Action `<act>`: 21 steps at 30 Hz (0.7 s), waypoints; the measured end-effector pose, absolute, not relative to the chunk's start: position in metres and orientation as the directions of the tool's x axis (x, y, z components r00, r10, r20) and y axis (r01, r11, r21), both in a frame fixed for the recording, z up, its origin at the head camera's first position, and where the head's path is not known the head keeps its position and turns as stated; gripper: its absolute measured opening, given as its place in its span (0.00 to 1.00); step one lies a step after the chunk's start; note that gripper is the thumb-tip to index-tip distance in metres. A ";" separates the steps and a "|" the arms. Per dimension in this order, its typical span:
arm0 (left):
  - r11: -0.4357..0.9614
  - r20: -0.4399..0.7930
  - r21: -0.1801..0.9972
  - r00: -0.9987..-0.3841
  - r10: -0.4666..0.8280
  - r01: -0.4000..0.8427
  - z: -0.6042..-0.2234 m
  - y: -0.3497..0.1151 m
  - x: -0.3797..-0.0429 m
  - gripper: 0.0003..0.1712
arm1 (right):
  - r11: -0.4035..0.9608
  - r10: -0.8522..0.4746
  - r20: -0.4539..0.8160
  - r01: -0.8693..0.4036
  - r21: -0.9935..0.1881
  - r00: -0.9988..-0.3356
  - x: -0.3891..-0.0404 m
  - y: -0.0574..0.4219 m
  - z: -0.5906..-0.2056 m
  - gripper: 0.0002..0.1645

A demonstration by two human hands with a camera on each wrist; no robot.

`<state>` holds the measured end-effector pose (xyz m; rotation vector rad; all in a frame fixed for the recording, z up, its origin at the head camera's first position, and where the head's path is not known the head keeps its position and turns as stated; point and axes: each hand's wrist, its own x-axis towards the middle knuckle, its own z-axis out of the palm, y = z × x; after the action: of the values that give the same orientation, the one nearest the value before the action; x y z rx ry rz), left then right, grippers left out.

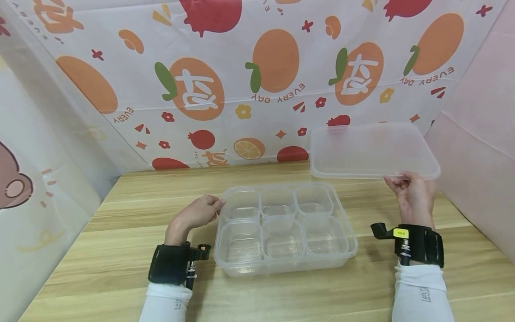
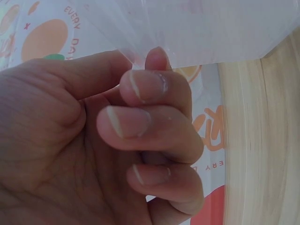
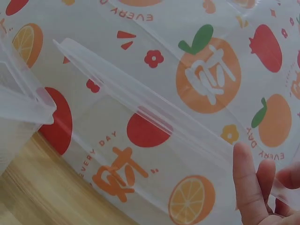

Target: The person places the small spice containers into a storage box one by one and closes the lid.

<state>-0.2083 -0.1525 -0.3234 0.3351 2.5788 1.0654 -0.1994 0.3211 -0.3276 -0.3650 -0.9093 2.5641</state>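
Observation:
A clear plastic storage box (image 1: 285,264) sits on the table, with several small square inner containers (image 1: 283,239) in two rows inside it. At its left rim my left hand (image 1: 200,211) pinches the edge; in the left wrist view that hand (image 2: 140,117) has thumb and forefinger at the box corner (image 2: 206,33), other fingers curled. To the right, my right hand (image 1: 414,194) grips the near edge of a translucent rectangular lid (image 1: 370,152), raised behind and right of the box. The right wrist view catches the lid (image 3: 154,108) tilted, with the right hand's fingers (image 3: 247,183) at its lower end.
The wood-grain table (image 1: 116,250) ends at a fruit-printed cloth (image 1: 241,89) hanging behind it. Pale cloth also hangs at the left (image 1: 48,156) and at the right (image 1: 479,147). Both wrists wear black straps with cameras.

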 end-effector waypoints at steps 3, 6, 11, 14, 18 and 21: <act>0.693 -0.211 0.716 -0.917 0.338 0.091 -0.323 -0.153 -0.209 0.19 | -0.702 0.432 -0.082 -0.278 -0.655 -0.898 -0.198 0.318 -0.325 0.27; 0.694 -0.212 0.714 -0.916 0.340 0.092 -0.323 -0.154 -0.209 0.19 | -0.702 0.412 -0.061 -0.274 -0.657 -0.909 -0.196 0.313 -0.320 0.26; 0.727 -0.222 0.682 -0.927 0.302 0.073 -0.321 -0.153 -0.209 0.20 | -0.700 0.375 -0.031 -0.261 -0.665 -0.926 -0.195 0.299 -0.314 0.24; 0.749 -0.202 0.658 -0.941 0.273 0.076 -0.319 -0.152 -0.208 0.21 | -0.689 0.352 -0.014 -0.249 -0.681 -0.936 -0.195 0.290 -0.312 0.20; 0.751 -0.151 0.657 -0.963 0.223 0.071 -0.317 -0.150 -0.208 0.19 | -0.681 0.304 -0.007 -0.212 -0.701 -0.953 -0.196 0.279 -0.309 0.17; 0.731 -0.089 0.677 -0.977 0.195 0.085 -0.315 -0.148 -0.207 0.17 | -0.674 0.255 0.000 -0.178 -0.716 -0.967 -0.197 0.274 -0.307 0.18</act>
<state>-0.2073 -0.1478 -0.3150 0.2263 2.7779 1.0750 -0.1965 0.2736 -0.3071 -0.1463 -1.1276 2.6718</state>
